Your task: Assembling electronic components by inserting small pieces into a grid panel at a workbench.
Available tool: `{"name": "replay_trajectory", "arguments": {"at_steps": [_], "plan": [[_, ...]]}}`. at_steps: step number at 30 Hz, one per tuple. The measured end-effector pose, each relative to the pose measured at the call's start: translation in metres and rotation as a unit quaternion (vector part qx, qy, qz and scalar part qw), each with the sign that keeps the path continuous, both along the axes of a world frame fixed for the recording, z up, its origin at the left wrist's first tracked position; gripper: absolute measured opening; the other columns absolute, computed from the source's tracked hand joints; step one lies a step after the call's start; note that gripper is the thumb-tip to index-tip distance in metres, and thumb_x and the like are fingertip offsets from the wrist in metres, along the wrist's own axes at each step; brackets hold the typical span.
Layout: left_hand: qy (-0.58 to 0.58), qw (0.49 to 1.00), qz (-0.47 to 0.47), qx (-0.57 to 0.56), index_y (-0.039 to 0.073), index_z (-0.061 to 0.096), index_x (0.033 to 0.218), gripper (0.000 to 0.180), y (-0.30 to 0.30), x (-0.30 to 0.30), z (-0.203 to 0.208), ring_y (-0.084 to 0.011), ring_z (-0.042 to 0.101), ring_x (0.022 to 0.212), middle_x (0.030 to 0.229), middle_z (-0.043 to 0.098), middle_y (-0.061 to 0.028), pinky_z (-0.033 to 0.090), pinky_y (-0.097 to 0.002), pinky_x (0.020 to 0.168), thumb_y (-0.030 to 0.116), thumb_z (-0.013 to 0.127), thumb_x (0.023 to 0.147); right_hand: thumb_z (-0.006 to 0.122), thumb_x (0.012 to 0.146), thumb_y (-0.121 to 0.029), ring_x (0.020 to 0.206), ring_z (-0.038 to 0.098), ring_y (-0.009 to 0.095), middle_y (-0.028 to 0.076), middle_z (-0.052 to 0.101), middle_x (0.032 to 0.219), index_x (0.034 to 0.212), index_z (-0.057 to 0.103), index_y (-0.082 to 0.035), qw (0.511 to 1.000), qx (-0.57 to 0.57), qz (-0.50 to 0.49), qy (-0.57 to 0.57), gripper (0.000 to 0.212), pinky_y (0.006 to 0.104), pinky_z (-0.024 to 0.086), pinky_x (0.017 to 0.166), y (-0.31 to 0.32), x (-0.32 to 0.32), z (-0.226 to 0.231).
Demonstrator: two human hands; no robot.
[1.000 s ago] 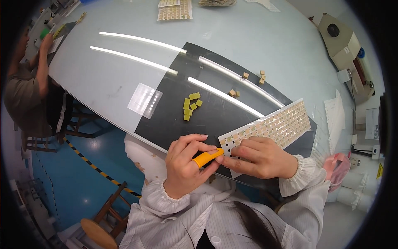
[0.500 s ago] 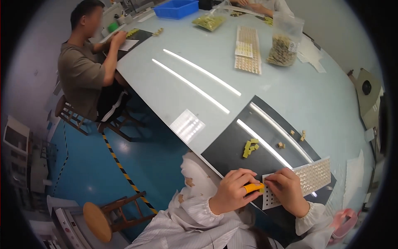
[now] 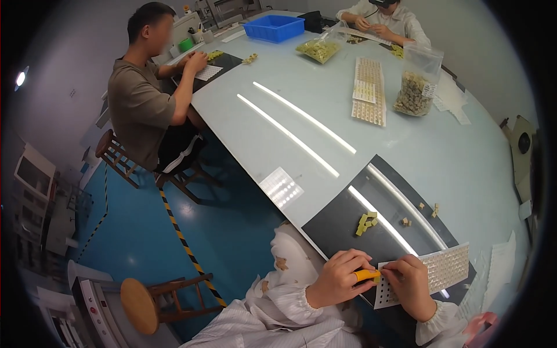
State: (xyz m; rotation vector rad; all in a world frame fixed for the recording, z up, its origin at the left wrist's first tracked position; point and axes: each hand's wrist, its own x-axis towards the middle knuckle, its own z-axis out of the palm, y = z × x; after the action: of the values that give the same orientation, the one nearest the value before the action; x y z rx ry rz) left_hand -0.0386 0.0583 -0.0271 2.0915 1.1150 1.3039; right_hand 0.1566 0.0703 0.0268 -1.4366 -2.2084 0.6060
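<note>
My left hand (image 3: 341, 279) is closed around a short orange-yellow tool (image 3: 365, 275), whose exact kind I cannot make out. A small yellow-green piece shows at the tool's right end. My right hand (image 3: 409, 282) rests over a white sheet with rows of small square holes (image 3: 447, 269). Its thumb and fingers are pinched close to the tool's end; whatever they hold is hidden. The sheet's right part carries pale pieces in rows, while dark holes show at its left end. Beneath it lies a black mat (image 3: 342, 211) with a heap of yellow-green blocks (image 3: 365, 223).
Small tan blocks (image 3: 406, 222) lie farther right on the mat. Across the table stand a bag of brownish pieces (image 3: 413, 95), filled sheets (image 3: 369, 87), a bag of green pieces (image 3: 319, 51) and a blue bin (image 3: 272, 29). Two people work at the far sides. A stool (image 3: 139, 306) stands lower left.
The whole view has shifted, so the table and hands appear lower and farther right. Both hands stay at the sheet's left end, with the orange-yellow tool still in the left.
</note>
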Motion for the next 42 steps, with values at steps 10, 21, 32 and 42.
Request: {"name": "replay_trajectory", "arguments": {"at_steps": [10, 21, 32, 42], "plan": [[-0.006, 1.0, 0.005, -0.008, 0.008, 0.071, 0.085, 0.023, -0.004, 0.003, -0.001, -0.019, 0.063, 0.097, 0.093, 0.065, -0.0009, 0.047, -0.0338, 0.078, 0.015, 0.083, 0.066, 0.077, 0.07, -0.001, 0.069, 0.061, 0.028, 0.01, 0.061, 0.075, 0.08, 0.07, -0.002, 0.998, -0.036, -0.053, 0.023, 0.012, 0.0366, 0.049, 0.061, -0.009, -0.003, 0.0], [0.034, 0.999, 0.003, -0.012, 0.006, 0.069, 0.083, 0.025, -0.001, -0.001, 0.003, -0.0212, 0.062, 0.096, 0.092, 0.064, -0.0035, 0.046, -0.0345, 0.077, 0.012, 0.083, 0.064, 0.075, 0.078, -0.003, 0.064, 0.063, 0.022, 0.009, 0.06, 0.075, 0.086, 0.067, 0.0, 0.997, -0.071, -0.022, 0.02, 0.012, 0.0293, 0.051, 0.059, -0.004, 0.001, -0.001], [0.062, 0.998, -0.005, -0.01, 0.009, 0.073, 0.084, 0.03, 0.005, 0.001, 0.004, -0.0195, 0.064, 0.092, 0.087, 0.067, -0.0017, 0.044, -0.0341, 0.073, 0.012, 0.087, 0.058, 0.073, 0.087, -0.01, 0.074, 0.064, 0.008, 0.002, 0.067, 0.08, 0.087, 0.065, 0.002, 0.869, -0.444, -0.025, 0.218, 0.015, 0.0218, 0.054, 0.072, 0.021, 0.02, 0.03], [0.065, 0.998, -0.002, -0.012, 0.01, 0.072, 0.081, 0.03, 0.003, 0.0, 0.003, -0.0203, 0.063, 0.091, 0.087, 0.066, -0.0003, 0.043, -0.0336, 0.074, 0.013, 0.088, 0.056, 0.072, 0.088, -0.011, 0.076, 0.066, 0.009, 0.006, 0.069, 0.083, 0.089, 0.064, 0.005, 0.781, -0.583, 0.048, 0.218, 0.017, 0.0214, 0.054, 0.071, 0.046, 0.016, 0.019]]}}
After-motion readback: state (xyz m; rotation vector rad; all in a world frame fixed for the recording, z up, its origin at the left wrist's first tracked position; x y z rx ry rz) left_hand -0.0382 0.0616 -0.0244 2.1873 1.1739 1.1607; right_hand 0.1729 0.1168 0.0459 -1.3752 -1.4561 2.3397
